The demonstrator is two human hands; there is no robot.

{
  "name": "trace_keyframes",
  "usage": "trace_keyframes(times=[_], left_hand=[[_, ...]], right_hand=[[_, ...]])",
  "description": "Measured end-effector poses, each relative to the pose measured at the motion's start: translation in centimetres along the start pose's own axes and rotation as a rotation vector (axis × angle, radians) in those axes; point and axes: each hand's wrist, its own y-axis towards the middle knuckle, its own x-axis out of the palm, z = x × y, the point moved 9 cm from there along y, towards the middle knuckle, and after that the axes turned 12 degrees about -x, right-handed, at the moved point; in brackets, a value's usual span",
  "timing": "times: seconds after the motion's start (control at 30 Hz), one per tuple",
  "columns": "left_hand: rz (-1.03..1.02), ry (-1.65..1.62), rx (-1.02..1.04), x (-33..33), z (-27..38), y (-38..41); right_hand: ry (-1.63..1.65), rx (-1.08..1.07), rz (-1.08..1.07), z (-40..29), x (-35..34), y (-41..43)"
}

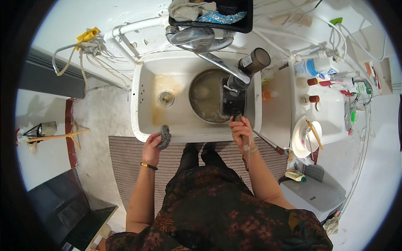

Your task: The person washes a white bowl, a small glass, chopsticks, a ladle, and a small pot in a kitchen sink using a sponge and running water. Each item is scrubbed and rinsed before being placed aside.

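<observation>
My left hand [151, 149] holds a grey metal scouring pad [164, 137] just over the front rim of the white sink [179, 138]. At the sink's right front, my right hand [241, 131] grips a small dark object [237, 117], perhaps a handle end, at the edge of a black flat-faced item [233, 102]. That item stands partly in a round metal basin [205, 94] of murky water. A dark cylindrical container [255, 61] is behind it, close to the chrome faucet spout [224, 66]. Something thin and translucent hangs below my right hand. Brown stains surround the drain [166, 98].
A black tray [210, 24] with cloths and a blue scrubber sits above the faucet [198, 39]. On the right, a white washbasin [333, 116] bears bottles [306, 69] and a white bowl [303, 150]. A ribbed mat [128, 166] lies underfoot; a grey bin [317, 194] stands lower right.
</observation>
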Motion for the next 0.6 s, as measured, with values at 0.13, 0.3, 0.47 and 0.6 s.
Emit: trace_keyframes(times=[0.13,0.3,0.47,0.6], left_hand=[[0.032,-0.036,0.002,-0.7,-0.3,-0.2],[0.009,-0.086,0.013,-0.8,0.1,-0.8],[0.048,-0.092,0.028,-0.8,0.5,-0.7],[0.015,-0.079,0.048,-0.7,0.6,-0.5]], right_hand=[[-0.275,-0.009,0.218,-1.0,-0.9,1.4],[-1.311,-0.218,0.425,-4.1,-0.5,3.2],[-2.393,-0.355,0.543,-6.2,1.5,4.6],[-2.948,-0.419,0.508,-7.2,1.9,5.9]])
